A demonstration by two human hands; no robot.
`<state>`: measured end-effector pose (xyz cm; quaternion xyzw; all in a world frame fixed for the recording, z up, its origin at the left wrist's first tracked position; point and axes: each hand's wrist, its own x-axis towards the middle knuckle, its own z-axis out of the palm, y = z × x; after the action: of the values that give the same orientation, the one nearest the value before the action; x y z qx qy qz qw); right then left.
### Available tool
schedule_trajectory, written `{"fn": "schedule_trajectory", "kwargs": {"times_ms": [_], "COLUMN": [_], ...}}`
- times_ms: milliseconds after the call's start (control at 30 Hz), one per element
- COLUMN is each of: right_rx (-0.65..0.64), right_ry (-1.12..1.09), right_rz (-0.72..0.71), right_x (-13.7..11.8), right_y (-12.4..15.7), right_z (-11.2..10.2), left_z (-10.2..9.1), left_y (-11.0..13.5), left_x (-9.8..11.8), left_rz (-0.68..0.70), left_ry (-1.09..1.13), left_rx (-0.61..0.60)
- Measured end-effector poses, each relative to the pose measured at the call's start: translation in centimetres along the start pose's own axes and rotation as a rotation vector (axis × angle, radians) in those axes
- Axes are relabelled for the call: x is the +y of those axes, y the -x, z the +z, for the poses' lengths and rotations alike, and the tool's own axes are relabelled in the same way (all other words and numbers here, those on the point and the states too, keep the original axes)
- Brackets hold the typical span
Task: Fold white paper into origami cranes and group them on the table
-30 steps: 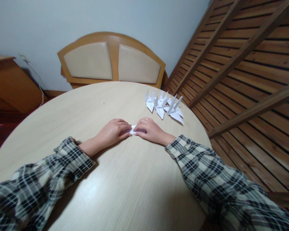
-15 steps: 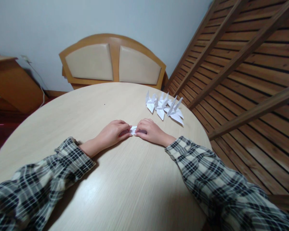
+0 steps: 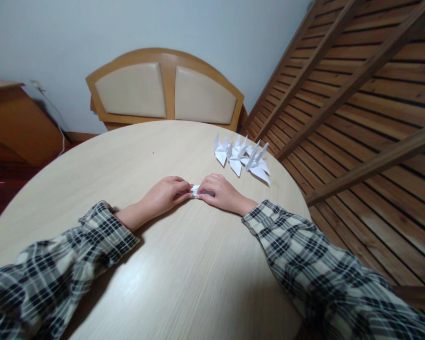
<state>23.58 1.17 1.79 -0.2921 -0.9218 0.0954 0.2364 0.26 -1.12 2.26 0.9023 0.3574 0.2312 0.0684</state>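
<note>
A small piece of folded white paper (image 3: 195,190) lies low over the middle of the table, mostly covered by fingers. My left hand (image 3: 168,194) pinches its left side between thumb and fingertips. From the other side, my right hand (image 3: 220,192) grips the paper's right part, thumb toward me and fingers curled over the top. The two sets of fingertips are close together, with only a narrow strip of paper showing between them. Beyond my right hand, several white paper cranes (image 3: 236,158) stand grouped on the tabletop.
The round pale wooden table (image 3: 184,264) carries everything. Behind it rises a wooden headboard (image 3: 169,89) with two cream panels against the wall. Slatted wood (image 3: 357,104) slopes along the right edge. A wooden cabinet (image 3: 17,123) stands at far left beside a white cable (image 3: 61,132).
Both hands stay around the folded paper. The fingertips have drawn slightly closer together, and less of the paper's near edge shows between them. The cranes have not moved.
</note>
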Motion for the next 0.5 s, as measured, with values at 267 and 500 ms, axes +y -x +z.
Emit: {"fn": "schedule_trajectory", "kwargs": {"times_ms": [267,500], "right_rx": [0.002,0.007], "right_ry": [0.045,0.09], "right_rz": [0.008,0.026], "right_x": [-0.26,-0.56], "right_y": [-0.11,-0.42], "right_z": [-0.05,0.24], "left_z": [-0.11,-0.11], "left_y": [-0.07,-0.26], "left_x": [0.12,0.23], "left_rz": [0.008,-0.029], "left_ry": [-0.031,-0.055], "left_rx": [0.005,0.026]}}
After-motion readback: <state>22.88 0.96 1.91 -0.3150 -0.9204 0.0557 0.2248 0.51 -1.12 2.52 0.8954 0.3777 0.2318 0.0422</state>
